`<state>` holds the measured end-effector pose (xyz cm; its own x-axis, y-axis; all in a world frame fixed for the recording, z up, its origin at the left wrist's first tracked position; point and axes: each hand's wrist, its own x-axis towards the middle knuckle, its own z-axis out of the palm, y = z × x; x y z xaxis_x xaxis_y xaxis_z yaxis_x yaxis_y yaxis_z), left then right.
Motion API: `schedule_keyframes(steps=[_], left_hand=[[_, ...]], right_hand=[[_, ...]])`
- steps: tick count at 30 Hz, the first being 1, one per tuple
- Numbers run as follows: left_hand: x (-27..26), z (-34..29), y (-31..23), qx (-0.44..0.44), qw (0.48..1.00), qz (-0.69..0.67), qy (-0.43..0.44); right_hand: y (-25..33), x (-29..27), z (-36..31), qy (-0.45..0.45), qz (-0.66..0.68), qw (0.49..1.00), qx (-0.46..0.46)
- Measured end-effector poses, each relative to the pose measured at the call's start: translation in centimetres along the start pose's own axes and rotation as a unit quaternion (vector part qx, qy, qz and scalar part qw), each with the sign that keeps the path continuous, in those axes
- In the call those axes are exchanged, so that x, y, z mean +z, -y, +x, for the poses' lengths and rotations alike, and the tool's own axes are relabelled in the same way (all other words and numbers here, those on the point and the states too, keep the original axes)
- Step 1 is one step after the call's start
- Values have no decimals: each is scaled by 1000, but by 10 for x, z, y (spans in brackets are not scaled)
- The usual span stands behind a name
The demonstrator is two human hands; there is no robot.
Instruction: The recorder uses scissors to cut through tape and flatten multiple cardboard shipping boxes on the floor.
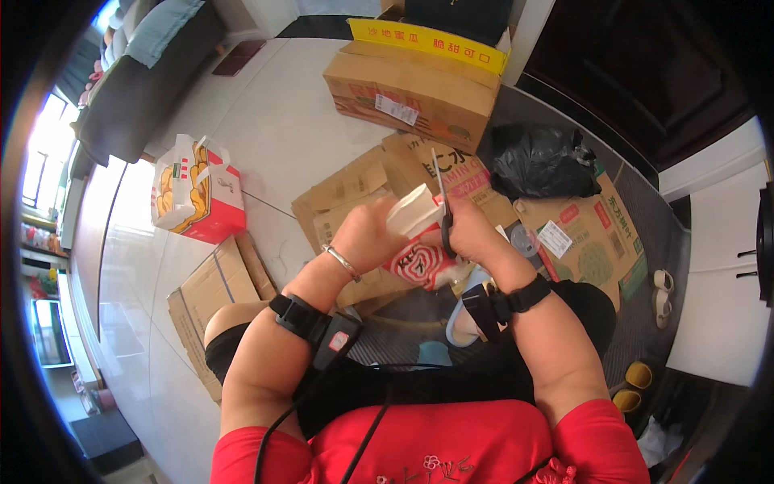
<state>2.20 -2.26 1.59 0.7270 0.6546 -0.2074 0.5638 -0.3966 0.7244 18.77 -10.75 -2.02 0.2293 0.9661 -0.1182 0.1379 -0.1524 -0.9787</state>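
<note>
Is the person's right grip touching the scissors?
Touching. The head view shows the right grip wrapped around the dark handle of the scissors.

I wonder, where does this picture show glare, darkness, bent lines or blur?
Head view: glare washes out the bright window at far left and whitens the glossy pale floor tiles nearby; the dark brown panelled door at upper right shows little detail; the white flat-fronted cabinet bends toward the rim; the bare left hand seems slightly blurred.
</note>
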Motion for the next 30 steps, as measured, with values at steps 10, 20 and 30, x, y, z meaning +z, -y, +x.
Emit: schedule_keyframes(steps=[10,20,30], left_hand=[[14,47,122,-273,938,-208,-53],[129,72,129,-462,884,29,-63],[172,115,133,-593,800,88,-19]], right_hand=[[-33,-57,12,-223,185,957,11],[-46,-38,8,-206,265,941,49],[-73,-40,9,-209,291,925,126]])
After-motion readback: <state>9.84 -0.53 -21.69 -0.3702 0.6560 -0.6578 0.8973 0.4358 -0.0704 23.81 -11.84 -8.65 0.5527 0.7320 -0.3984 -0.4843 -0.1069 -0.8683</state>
